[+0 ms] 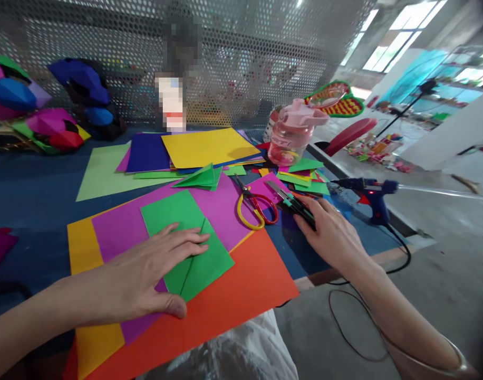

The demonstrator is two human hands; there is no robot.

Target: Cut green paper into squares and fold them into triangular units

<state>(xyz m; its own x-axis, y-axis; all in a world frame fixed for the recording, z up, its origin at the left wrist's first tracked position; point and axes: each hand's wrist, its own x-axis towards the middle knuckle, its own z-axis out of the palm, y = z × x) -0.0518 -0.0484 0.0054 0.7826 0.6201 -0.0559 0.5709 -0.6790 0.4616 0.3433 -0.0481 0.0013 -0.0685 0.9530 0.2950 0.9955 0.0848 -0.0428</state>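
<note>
My left hand (146, 274) lies flat with spread fingers on a green paper square (213, 264), which has a dark crease across it. Under the green square are a purple sheet (123, 232), a yellow-orange sheet (83, 253) and a red-orange sheet (249, 285). On the right, the fingers of my right hand (328, 227) are closed around a black utility knife (300, 208), its blade pointing up and left. Scissors (259, 206) with one yellow and one red handle rest between the hands, on the purple paper. A folded green piece (200, 177) lies behind the square.
Stacked coloured sheets (210, 148) lie at the back near a pink bottle (291, 132). A blue glue gun (374, 195) with a cord is at the right edge. Paper shapes (54, 126) stand at the left before a perforated metal screen (123, 47); a person is behind it.
</note>
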